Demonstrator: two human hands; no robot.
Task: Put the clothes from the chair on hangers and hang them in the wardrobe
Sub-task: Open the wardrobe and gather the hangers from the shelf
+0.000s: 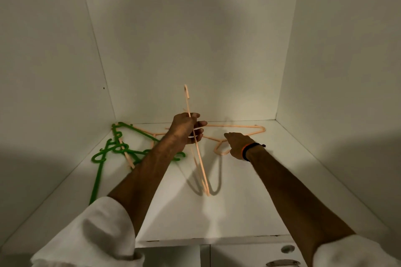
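My left hand (187,129) grips a peach plastic hanger (200,165) and holds it upright on edge, its lower corner resting on the white wardrobe shelf (249,212). My right hand (236,144) reaches over a second peach hanger (240,126) lying flat near the back wall, its fingers down at that hanger's hook; whether they grip it is hidden. Green hangers (102,156) lie tangled with another peach hanger (128,157) at the back left of the shelf. No clothes or chair are in view.
The shelf sits in a white compartment with walls on the left (50,71), back and right. Below the shelf's front edge are drawer fronts with a round knob (287,249) and a metal handle (283,263). White sleeves cover both my upper arms.
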